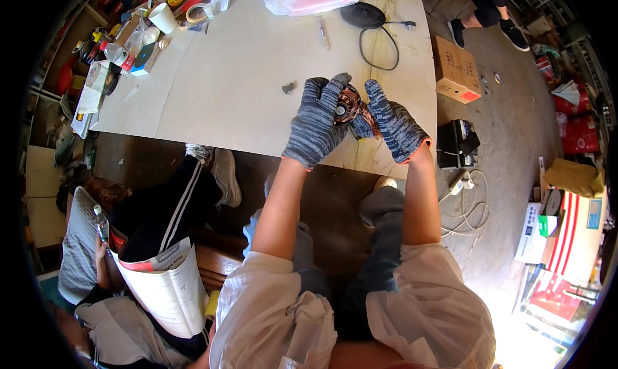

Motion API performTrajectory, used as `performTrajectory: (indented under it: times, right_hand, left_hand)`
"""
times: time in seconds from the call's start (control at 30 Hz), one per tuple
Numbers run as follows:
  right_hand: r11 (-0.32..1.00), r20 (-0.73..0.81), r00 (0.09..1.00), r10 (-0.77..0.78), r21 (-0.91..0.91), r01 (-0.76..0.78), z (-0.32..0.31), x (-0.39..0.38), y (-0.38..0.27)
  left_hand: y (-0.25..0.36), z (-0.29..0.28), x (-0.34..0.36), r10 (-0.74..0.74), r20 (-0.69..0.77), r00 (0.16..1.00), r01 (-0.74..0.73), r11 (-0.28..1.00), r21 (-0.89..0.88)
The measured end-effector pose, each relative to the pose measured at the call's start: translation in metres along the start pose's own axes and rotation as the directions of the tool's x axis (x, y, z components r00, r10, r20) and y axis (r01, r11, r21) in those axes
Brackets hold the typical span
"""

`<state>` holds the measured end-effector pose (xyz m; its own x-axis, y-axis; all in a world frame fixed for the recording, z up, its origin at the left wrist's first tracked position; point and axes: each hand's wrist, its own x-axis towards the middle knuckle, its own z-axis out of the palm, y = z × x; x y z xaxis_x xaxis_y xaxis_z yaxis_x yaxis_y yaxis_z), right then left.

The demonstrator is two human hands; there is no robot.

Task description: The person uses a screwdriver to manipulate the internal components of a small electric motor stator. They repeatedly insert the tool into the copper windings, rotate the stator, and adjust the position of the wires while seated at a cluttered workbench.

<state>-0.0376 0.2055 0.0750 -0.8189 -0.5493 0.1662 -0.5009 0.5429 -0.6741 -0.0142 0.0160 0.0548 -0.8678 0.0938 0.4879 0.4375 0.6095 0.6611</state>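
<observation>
Both of my hands wear grey striped knit gloves with orange cuffs, over the table's near edge. My left hand is closed around a round part with copper-coloured windings, which looks like a small motor's coil ring. A grey round piece shows at its centre. Below and right of it, a further copper-coloured section fills the gap between my hands; whether it is one piece with the ring I cannot tell. Beside it, my right hand has its visible fingers stretched out. Its palm side is hidden.
A black disc with a cable, a pen and a small dark scrap lie on the table. A bottle and paper cup stand left. A seated person holds papers. A carton sits right.
</observation>
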Motion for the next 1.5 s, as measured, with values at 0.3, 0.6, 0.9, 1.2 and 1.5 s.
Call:
performTrajectory:
  times: [0.3,0.6,0.9,1.2,1.5]
  right_hand:
    - [0.988,0.111,0.987,0.119,-0.115,-0.106,-0.014,-0.002,0.002]
    - [0.96,0.234,0.942,0.241,0.087,-0.267,-0.022,-0.017,0.011]
    - [0.509,0.437,0.812,0.386,0.634,-0.583,-0.043,-0.014,-0.006]
    - [0.927,0.144,0.978,-0.152,0.363,0.091,-0.003,-0.019,-0.02]
    - [-0.337,0.035,0.998,0.044,0.941,-0.018,-0.028,0.005,-0.034]
  left_hand:
    - [0.003,0.01,0.002,0.075,0.048,0.996,-0.072,0.996,-0.054]
    - [0.007,-0.012,0.0,0.061,0.47,0.881,0.035,0.981,-0.193]
    - [-0.008,-0.009,-0.002,-0.036,0.135,0.99,0.121,0.707,-0.697]
    - [-0.023,0.013,0.013,-0.453,-0.015,0.891,0.296,0.606,-0.738]
    - [-0.022,0.014,0.003,-0.178,-0.018,0.984,0.176,0.98,-0.09]
